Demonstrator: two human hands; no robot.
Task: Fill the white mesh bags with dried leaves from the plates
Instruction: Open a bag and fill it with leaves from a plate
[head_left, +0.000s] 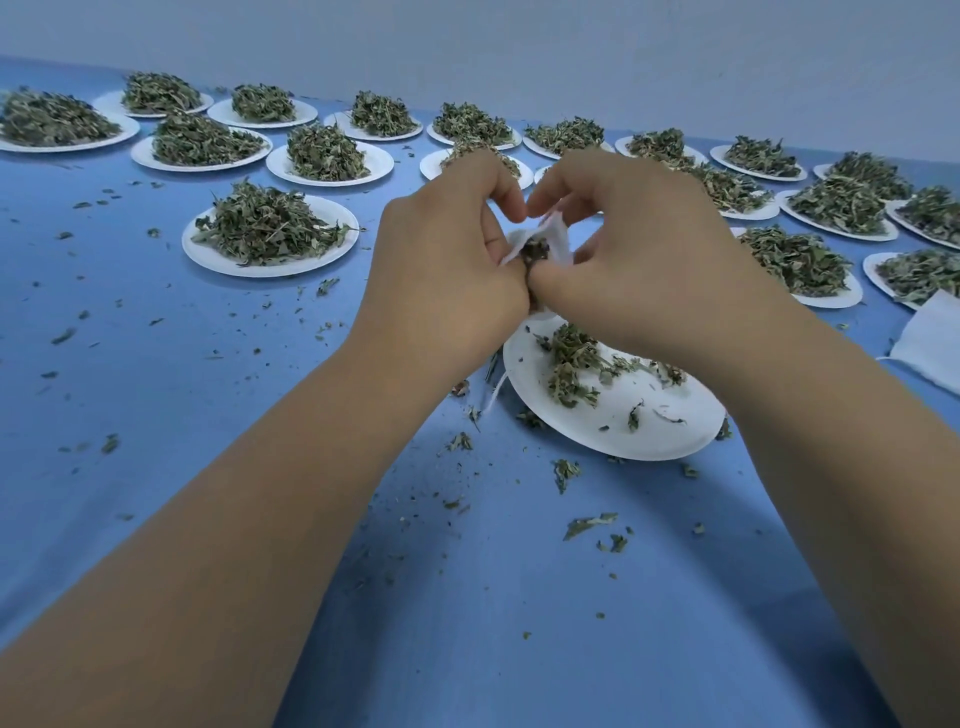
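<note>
Got my left hand (441, 270) and right hand (644, 260) both pinching the white mesh bag (558, 235), mostly hidden behind fingers; paper plate (623, 434) sits right under the grip.

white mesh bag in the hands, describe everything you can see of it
The white mesh bag is small, of thin white fabric, mostly hidden between the hands. Its mouth is held open, crumpled, with dark dried leaves inside. The left hand and right hand both pinch its rim, holding it above a nearly emptied white plate. A thin white string hangs below.
</note>
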